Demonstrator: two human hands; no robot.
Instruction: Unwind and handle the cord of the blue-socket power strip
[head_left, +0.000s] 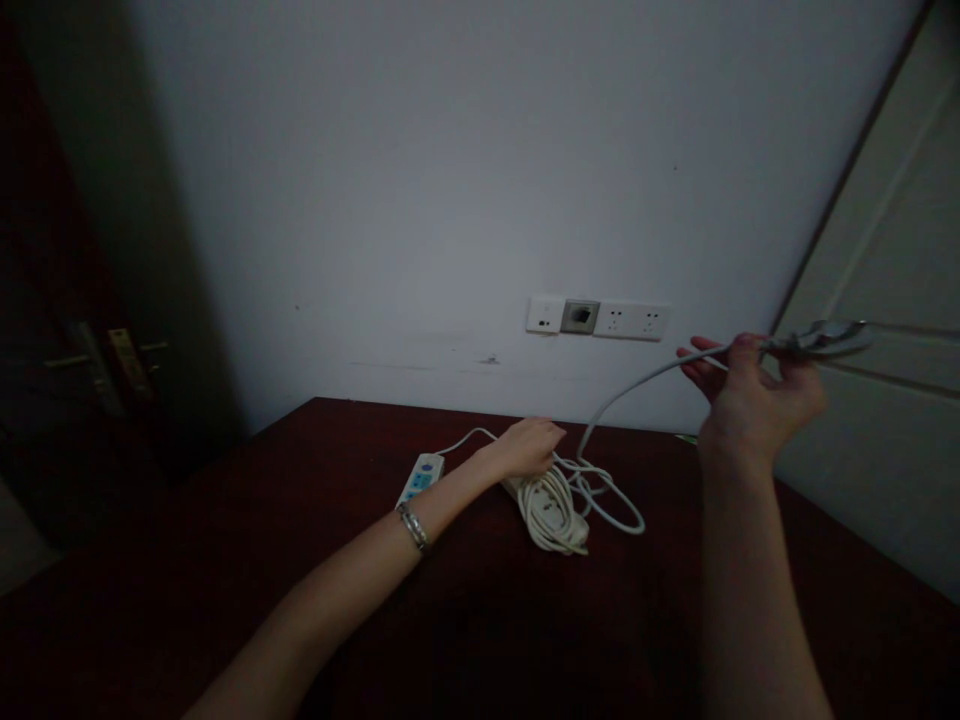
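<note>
My left hand [525,447] rests on the white power strip [555,512] wrapped in its coiled white cable, on the dark red table [300,560]. A bracelet sits on that wrist. My right hand [754,392] is raised above the table's right side and grips a stretch of the white cable [637,383], which runs down from the hand to the coil. The cable's far end past my fingers is blurred. A second white power strip [420,478] with blue buttons lies to the left of my left hand.
Wall sockets [598,318] are set in the white wall just above the table's back edge. A pale door panel [885,330] stands at the right. A dark door with a brass handle [120,365] is at the left.
</note>
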